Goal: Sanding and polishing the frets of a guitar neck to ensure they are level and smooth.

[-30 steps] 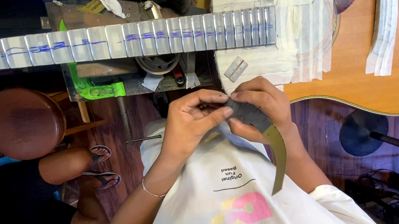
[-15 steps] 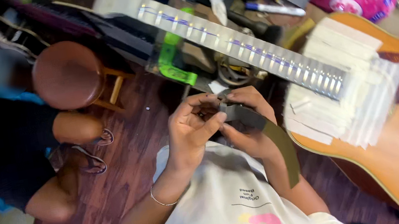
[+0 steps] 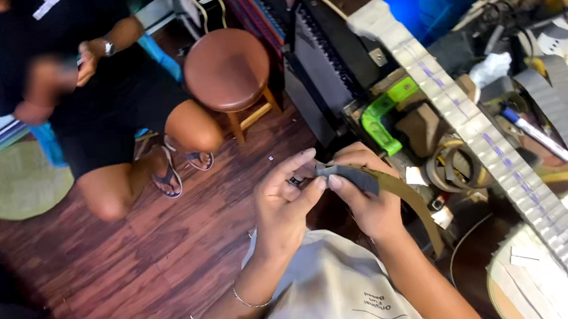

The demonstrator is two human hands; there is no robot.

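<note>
Since a moment before, the view had swung round: the guitar neck (image 3: 488, 147), earlier crossing the top, now ran from 12 o'clock down toward 4 o'clock, and the seated person in black (image 3: 63, 74) had moved up to 10 o'clock. The hands had stayed together at the chest. The olive strap (image 3: 403, 197) lay with its long axis slanting from 10 to 4 o'clock, its dark end pointing toward the left hand (image 3: 285, 210). That hand's grip was pinched shut on the strap's dark tip, thumb against fingertips. The right hand (image 3: 369, 203) was closed around the strap just behind it. A round brown stool (image 3: 227, 68) stood at 11 o'clock.
</note>
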